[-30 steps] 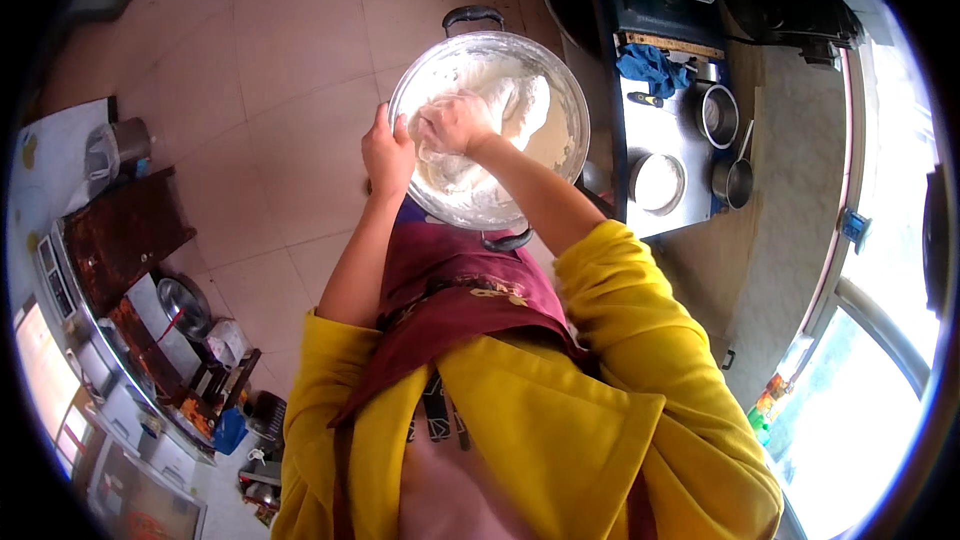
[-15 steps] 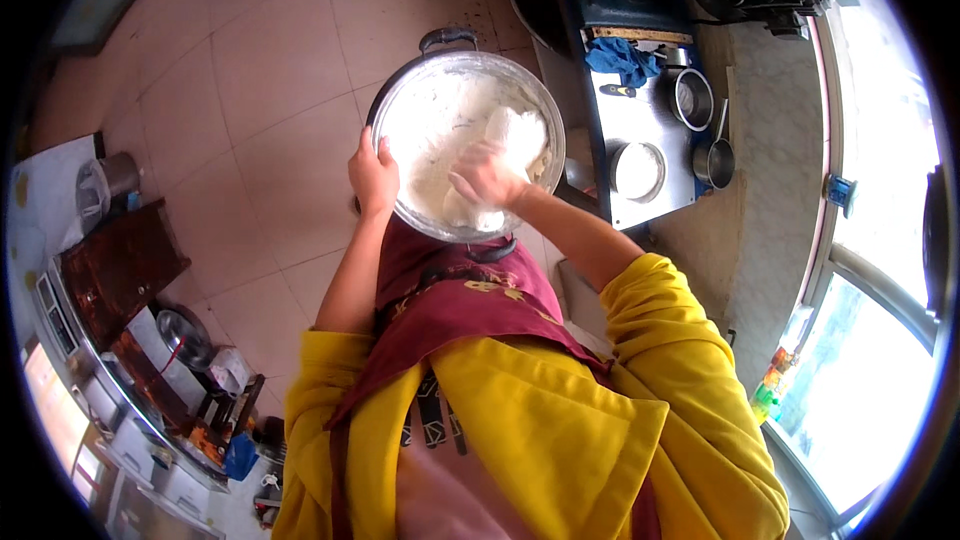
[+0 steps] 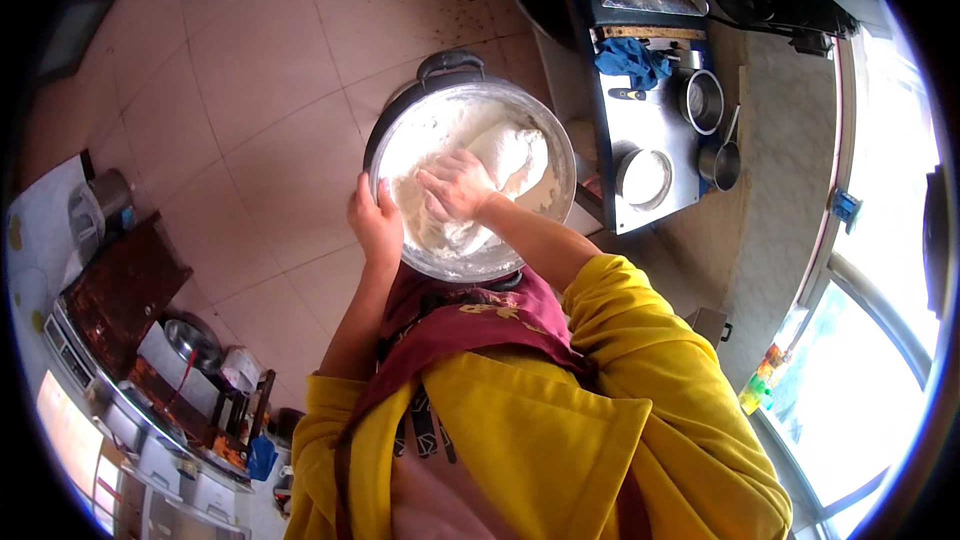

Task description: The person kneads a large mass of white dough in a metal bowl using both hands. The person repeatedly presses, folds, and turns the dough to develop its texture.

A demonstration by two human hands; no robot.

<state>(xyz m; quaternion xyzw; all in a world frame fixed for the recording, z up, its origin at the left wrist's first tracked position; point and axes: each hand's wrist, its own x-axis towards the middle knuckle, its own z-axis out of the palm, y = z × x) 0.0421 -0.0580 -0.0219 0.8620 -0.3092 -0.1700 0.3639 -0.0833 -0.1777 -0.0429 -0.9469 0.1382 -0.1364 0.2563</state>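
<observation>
A large metal pot (image 3: 545,130) with black handles holds a mass of white dough (image 3: 510,155). My left hand (image 3: 375,225) grips the pot's near-left rim. My right hand (image 3: 455,185) is inside the pot, fingers pressed down into the dough and dusted with flour. Yellow sleeves and a maroon apron fill the lower part of the view.
A metal counter (image 3: 650,130) at the right carries a blue cloth (image 3: 630,58), a small pot (image 3: 703,100), a round bowl (image 3: 645,177) and a ladle (image 3: 722,165). Shelves with metal vessels (image 3: 190,340) stand at the lower left. Tiled floor (image 3: 250,90) lies beyond the pot.
My right hand has shifted across the dough toward the pot's middle and presses in. My left hand stays on the rim. The view has tilted slightly.
</observation>
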